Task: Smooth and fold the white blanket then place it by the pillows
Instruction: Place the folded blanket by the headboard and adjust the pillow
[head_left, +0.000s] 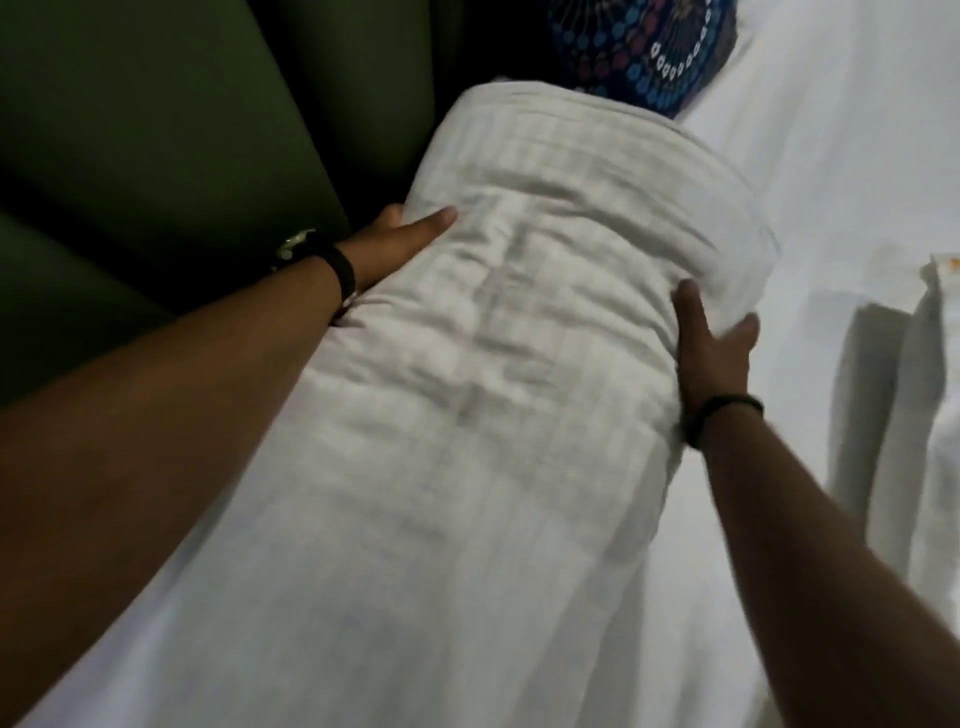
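Note:
The white blanket (519, 322) is folded into a thick, long bundle with faint stripes, lying lengthwise through the middle of the view on the bed. My left hand (400, 244) holds its left side, thumb on top and fingers hidden underneath. My right hand (711, 353) clasps the right edge, thumb up along the fold and fingers spread against the side. The bundle's far end meets a dark blue patterned pillow (654, 57) at the top.
A white bed sheet (831, 156) covers the mattress to the right. A small white folded cloth (940, 291) with an orange mark lies at the right edge. A dark green padded headboard or wall (156, 130) fills the left.

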